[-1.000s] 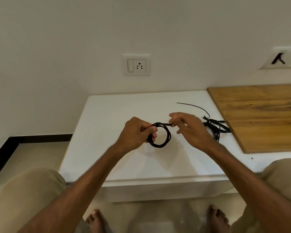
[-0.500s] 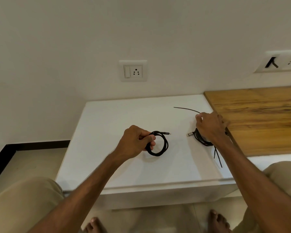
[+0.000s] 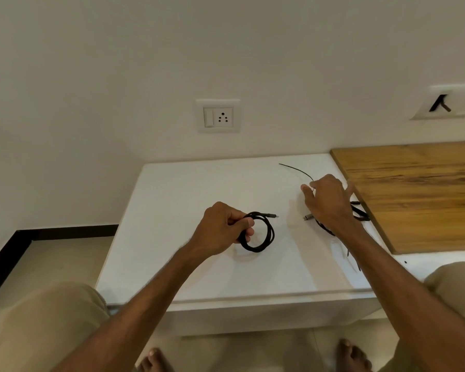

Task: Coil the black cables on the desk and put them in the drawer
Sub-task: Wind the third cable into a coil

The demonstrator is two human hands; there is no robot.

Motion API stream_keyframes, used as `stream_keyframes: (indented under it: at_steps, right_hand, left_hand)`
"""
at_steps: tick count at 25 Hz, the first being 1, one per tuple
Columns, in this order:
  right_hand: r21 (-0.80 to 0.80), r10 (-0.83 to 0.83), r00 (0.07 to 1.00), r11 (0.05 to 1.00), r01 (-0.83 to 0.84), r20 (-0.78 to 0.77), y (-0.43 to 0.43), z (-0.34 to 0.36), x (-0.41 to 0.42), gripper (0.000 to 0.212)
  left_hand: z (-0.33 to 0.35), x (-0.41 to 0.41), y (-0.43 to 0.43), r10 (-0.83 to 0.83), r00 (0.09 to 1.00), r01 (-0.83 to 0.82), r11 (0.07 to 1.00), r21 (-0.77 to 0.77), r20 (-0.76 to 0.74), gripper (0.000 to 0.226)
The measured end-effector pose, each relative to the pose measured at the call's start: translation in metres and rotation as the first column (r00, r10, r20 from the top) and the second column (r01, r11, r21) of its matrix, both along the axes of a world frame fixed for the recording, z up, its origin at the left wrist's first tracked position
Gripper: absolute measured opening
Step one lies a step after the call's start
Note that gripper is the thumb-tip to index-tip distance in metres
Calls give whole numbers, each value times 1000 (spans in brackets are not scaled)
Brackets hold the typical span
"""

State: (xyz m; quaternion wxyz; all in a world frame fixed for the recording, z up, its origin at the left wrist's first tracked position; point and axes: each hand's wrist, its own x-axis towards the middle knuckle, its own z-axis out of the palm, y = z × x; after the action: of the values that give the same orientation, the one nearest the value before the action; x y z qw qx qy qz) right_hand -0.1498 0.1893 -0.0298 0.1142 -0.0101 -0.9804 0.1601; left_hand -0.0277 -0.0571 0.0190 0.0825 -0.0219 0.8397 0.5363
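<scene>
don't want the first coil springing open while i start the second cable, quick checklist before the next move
1. Grip on the coiled black braided cable: ok, the left hand has its fingers curled round the loops.
2. Plug end of the coil tucked in: not ok, it sticks out to the right.
3. Hold of the right hand on the loose black tangled cable: cannot tell, the hand covers it.
4. Loose cable free of snags: cannot tell, part lies against the edge of the brown wooden board.
5. An open drawer ready for the coil: cannot tell, none shows open below the white desk top.
</scene>
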Motion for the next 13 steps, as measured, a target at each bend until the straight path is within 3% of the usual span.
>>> stream_keyframes:
  at_steps: [5, 9, 11, 13]
  right_hand:
    - [-245, 135, 986, 957, -156, -98, -17, 18, 12, 27]
    - [-447, 174, 984, 878, -172, -38, -47, 32, 38, 22]
    - [-640, 190, 982, 757, -131, 24, -60, 42, 50, 17]
    - [-809, 245, 969, 575, -123, 27, -68, 55, 62, 9]
  left_hand:
    - [1, -1, -3, 10, 1000, -11, 1000, -5, -3, 24]
    - [-1, -5, -8, 118, 993, -119, 992, -37, -18, 22]
    - [-1, -8, -14, 205, 978, -207, 977, -48, -34, 21]
    - [-1, -12, -25, 290, 956, -292, 956, -36, -46, 21]
